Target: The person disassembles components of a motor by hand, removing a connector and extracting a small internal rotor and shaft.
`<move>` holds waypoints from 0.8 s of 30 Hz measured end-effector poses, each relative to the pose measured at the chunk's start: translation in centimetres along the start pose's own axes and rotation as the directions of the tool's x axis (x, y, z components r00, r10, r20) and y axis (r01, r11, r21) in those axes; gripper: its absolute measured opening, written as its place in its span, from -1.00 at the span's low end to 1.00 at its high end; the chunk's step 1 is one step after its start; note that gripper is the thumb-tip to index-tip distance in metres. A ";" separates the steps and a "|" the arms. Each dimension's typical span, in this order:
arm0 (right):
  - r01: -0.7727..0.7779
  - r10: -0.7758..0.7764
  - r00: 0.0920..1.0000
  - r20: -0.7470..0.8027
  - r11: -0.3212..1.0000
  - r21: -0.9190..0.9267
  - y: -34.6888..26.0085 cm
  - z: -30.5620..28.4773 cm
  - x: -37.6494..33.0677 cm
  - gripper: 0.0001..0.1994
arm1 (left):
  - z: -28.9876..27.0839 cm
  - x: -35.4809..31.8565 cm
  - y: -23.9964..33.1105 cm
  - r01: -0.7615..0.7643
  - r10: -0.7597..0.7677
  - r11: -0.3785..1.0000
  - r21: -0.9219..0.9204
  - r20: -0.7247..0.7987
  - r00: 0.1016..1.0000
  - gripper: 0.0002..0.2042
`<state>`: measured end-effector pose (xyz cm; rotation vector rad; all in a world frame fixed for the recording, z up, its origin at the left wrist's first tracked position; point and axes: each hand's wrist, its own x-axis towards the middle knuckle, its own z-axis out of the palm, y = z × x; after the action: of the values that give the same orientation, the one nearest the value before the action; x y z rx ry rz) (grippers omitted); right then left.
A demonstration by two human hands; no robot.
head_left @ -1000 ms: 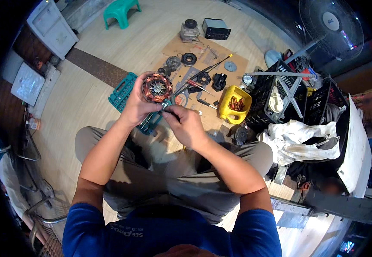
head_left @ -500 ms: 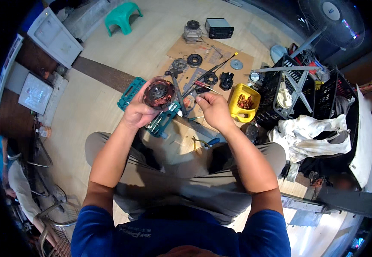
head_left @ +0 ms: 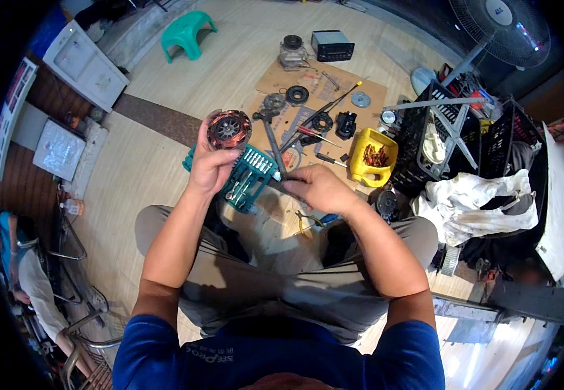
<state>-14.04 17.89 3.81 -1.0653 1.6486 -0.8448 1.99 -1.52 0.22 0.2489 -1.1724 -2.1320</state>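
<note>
The fingers of the left hand [head_left: 207,166] are curled shut around the lower rim of a round motor stator [head_left: 228,129] with copper windings, which is held up just left of the frame's centre. The fingers of the right hand [head_left: 318,188] are closed on the lower end of a long grey metal tool [head_left: 273,147], its shaft slanting up toward the stator.

The stator is judged heavy and rigid for its size, being a steel core, while the exposed copper winding is likely easily nicked; it is best gripped by the outer rim, as here, and not by the coils.

Under the hands a teal socket set case [head_left: 248,177] lies open on the floor, touching a cardboard sheet [head_left: 275,78] strewn with discs and screwdrivers. A yellow container [head_left: 373,159] stands to the right of centre, with black crates [head_left: 418,140] and white cloth [head_left: 470,201] beyond. A green stool [head_left: 187,32] is seen at upper left and a fan [head_left: 499,29] at upper right.
</note>
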 end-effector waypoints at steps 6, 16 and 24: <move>0.217 -0.501 0.672 -0.545 0.837 -0.502 -0.1 -0.3 -0.3 -0.52 | 1.2 -0.4 -0.5 -0.016 0.015 0.997 0.081 0.022 1.000 -0.17; 0.277 -0.243 0.882 -0.404 0.960 0.028 0.5 5.7 2.9 -0.76 | 2.6 -0.9 -1.4 0.097 -0.095 0.995 -0.037 0.045 0.994 -0.13; 0.341 -0.322 0.819 -0.474 0.939 -0.048 -0.1 2.1 1.8 -0.83 | 2.6 -1.2 -0.7 0.117 -0.135 0.970 0.215 0.074 0.988 -0.09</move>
<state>-12.32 16.10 2.62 -1.2030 1.8594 -1.4617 1.29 1.28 0.99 0.3349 -1.4715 -2.1464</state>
